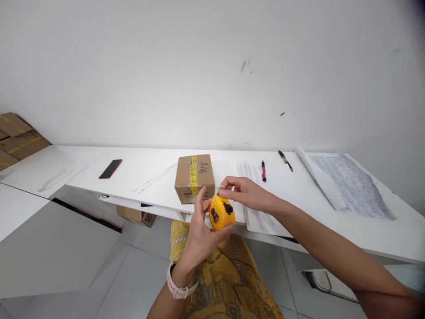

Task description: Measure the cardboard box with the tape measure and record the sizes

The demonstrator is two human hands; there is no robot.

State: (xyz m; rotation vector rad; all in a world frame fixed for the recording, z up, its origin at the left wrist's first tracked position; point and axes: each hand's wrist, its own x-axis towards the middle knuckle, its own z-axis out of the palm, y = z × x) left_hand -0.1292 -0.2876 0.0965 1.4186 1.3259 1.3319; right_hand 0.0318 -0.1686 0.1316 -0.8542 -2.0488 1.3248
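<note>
A yellow tape measure [223, 214] with black parts is gripped in my left hand [203, 235], in front of the desk's near edge. My right hand [244, 192] pinches at the top of the tape measure, where the tape's end comes out; the fingers hide most of that end. Just beyond both hands, a small brown cardboard box [187, 175] sits on the desk. Yellow printed tape runs over its top and front, and there is black handwriting on the top. One finger of my left hand overlaps the box's front in view.
On the white desk [152, 161] lie a dark phone [110, 169], a red pen [264, 171], a black pen [285, 160] and printed sheets [275, 177]. An open notebook [352, 186] covers the right side. Cardboard boxes [23, 141] are stacked far left; another box [136, 215] is below the desk.
</note>
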